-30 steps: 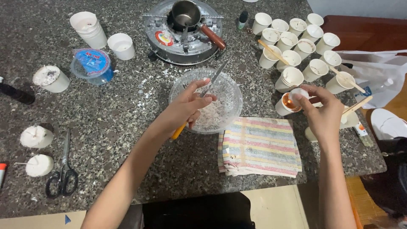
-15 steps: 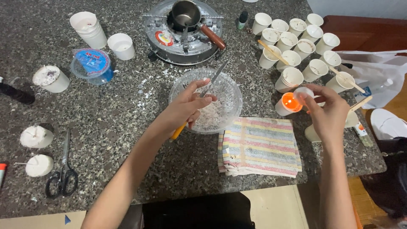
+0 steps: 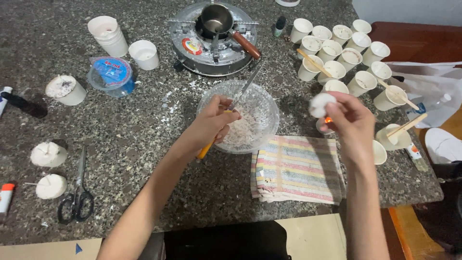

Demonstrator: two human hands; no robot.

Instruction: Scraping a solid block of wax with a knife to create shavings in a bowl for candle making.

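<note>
My left hand (image 3: pixel 212 123) grips a knife (image 3: pixel 240 94) with a yellow handle, its blade angled up over a clear glass bowl (image 3: pixel 262 103) holding white wax flakes. My right hand (image 3: pixel 349 120) is raised to the right of the bowl and pinches a small white wax lump (image 3: pixel 320 104) between its fingertips. Just below that hand an orange glow (image 3: pixel 328 120) shows from a paper cup mostly hidden behind the fingers. A striped cloth (image 3: pixel 294 168) lies folded under both hands near the table edge.
Several white paper cups (image 3: pixel 346 58) cluster at the back right, some with wooden sticks. A metal stove with a small pot (image 3: pixel 215 29) sits behind the bowl. At the left are stacked cups (image 3: pixel 109 34), a lidded tub (image 3: pixel 110 74), white candles (image 3: pixel 48 154) and scissors (image 3: pixel 74 197).
My right hand has lifted the white wax lump up and leftward, away from the glowing cup. The view shifted slightly. My left hand stays on the knife at the bowl.
</note>
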